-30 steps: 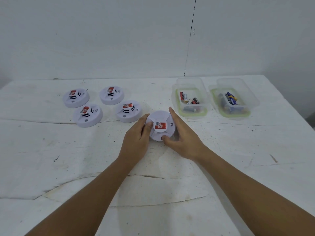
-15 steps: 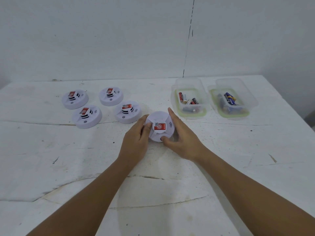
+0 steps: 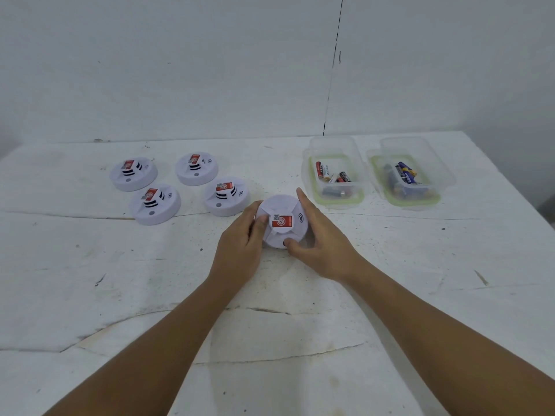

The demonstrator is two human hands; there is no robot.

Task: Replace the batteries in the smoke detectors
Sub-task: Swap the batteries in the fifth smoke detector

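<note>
smoke detector (image 3: 282, 222) is sitting on the tabletop (image 3: 300, 340), both hands gripping it: left hand (image 3: 240, 250) curling round its left edge, right hand (image 3: 324, 247) clasping its right.

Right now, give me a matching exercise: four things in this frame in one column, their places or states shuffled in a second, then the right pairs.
Things
1. held smoke detector
2. nearer container
3. farther container
4. four spare detectors

Places or states
A. right end of the table, blue batteries inside
B. gripped between left hand and right hand
C. grouped at the left, untouched
D. just right of the hands, red and black batteries inside

Pairs: 1-B, 2-D, 3-A, 4-C
</note>
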